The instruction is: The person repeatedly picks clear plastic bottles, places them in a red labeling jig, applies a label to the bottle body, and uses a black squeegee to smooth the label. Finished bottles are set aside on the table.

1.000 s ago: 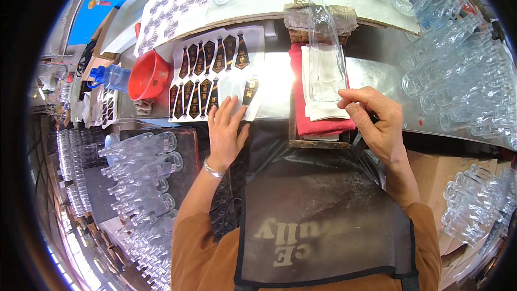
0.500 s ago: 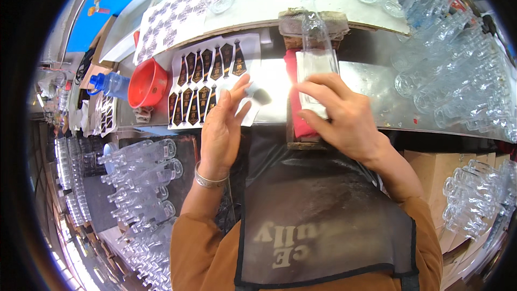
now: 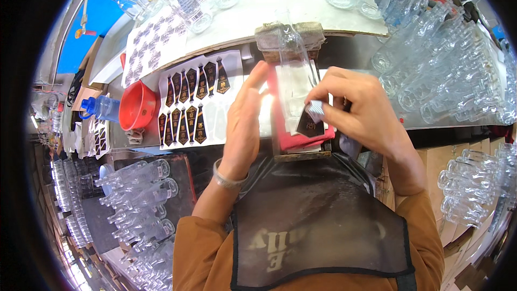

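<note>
A clear glass bottle (image 3: 293, 78) lies on its side in front of me, its neck resting on a cloth-topped block (image 3: 264, 36) and its body over a white pad and red cloth (image 3: 301, 141). My right hand (image 3: 358, 110) pinches a dark tie-shaped decal (image 3: 309, 126) by a pale striped part, close to the bottle's near end; I cannot tell whether it touches the glass. On the bottle's left, my left hand (image 3: 242, 129) is held upright with its fingers stretched out, blurred, and nothing shows in it. A sheet of similar decals (image 3: 186, 102) lies to the left.
Left of the sheet stand a red bowl (image 3: 139, 106) and a blue water bottle (image 3: 102, 109). Clear bottles (image 3: 420, 75) crowd the right of the bench, and more (image 3: 137, 183) lie at lower left. Bottles (image 3: 196, 0) and a printed sheet (image 3: 153, 43) are on the raised board.
The dark decal now shows in my right hand at the bottle. My left hand has moved right, towards the bottle, and the blurred greyish piece at its fingers is gone. The view has shifted.
</note>
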Demonstrator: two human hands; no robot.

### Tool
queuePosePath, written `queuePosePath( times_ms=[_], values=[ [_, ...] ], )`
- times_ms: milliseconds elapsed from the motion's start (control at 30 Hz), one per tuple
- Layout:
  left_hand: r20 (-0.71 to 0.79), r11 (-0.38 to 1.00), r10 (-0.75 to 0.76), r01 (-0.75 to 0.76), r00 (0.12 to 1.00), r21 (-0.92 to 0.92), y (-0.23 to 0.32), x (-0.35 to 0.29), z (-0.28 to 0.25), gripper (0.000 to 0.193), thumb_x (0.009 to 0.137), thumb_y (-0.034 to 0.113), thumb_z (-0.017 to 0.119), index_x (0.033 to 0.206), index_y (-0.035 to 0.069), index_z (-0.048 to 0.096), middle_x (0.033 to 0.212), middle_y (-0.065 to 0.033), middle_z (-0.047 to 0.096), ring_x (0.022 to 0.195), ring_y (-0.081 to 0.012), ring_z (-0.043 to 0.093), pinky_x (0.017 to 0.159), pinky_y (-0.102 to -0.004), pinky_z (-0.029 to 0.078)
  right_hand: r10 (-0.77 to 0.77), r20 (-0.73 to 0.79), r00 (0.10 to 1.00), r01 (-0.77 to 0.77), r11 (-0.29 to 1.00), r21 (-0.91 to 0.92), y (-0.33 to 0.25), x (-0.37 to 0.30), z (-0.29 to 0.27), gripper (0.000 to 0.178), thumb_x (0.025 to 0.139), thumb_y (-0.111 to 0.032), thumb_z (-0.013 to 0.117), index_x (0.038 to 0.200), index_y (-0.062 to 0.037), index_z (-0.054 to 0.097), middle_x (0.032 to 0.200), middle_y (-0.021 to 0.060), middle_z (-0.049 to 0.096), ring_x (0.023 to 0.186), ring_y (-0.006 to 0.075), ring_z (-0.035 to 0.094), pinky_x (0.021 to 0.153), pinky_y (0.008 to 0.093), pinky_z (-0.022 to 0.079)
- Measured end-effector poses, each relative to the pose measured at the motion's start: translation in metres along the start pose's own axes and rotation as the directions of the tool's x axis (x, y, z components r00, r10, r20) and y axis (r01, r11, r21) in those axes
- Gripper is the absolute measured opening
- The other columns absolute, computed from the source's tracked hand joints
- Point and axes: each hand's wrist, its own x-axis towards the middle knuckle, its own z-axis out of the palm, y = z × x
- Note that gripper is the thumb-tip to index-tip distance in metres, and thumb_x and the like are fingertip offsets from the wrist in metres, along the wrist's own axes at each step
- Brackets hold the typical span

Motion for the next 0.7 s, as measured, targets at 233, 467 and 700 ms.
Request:
queuePosePath(
  times_ms=[233,467,700],
  values=[
    [0.009,0.988,0.034,-0.035,0.999,0.148,-0.049,0.032,0.024,0.09,0.089,0.01,0.073,0.157,-0.003,0.016,0.161,-0.0209,0.027,0.149,-0.0289,0.028,0.121,-0.043,0.025,0.186,0.201,0.962,-0.186,0.982,-0.018,0.068,0.049,0.004,0.026,0.08,-0.023,0.068,0.096,-0.0033,0.071,0.086,0.0147,0.072,0.082,0.0313,0.069,0.075,0.0388,0.053],
    [-0.063,0.962,0.116,-0.097,0.991,0.254,-0.054,0.034,0.038,0.087,0.091,0.011,0.07,0.158,-0.002,0.016,0.161,-0.0226,0.024,0.149,-0.03,0.028,0.121,-0.0431,0.024,0.16,-0.106,0.981,-0.17,0.981,-0.089,0.097,0.079,0.006,0.03,0.086,-0.022,0.076,0.097,0.0024,0.063,0.069,0.0066,0.064,0.064,0.0091,0.056,0.06,0.0264,0.046],
    [0.044,0.744,0.291,-0.255,0.956,0.617,-0.036,0.054,0.019,0.059,0.091,0.011,0.063,0.147,0.001,0.046,0.157,-0.0248,0.031,0.142,-0.0376,0.039,0.113,-0.0416,0.037,0.351,-0.106,0.931,-0.323,0.922,0.211,0.1,0.026,0.019,0.045,0.091,-0.026,0.073,0.122,0.0048,0.06,0.107,0.0107,0.071,0.071,0.0057,0.06,0.064,0.0236,0.049]
  ],
)
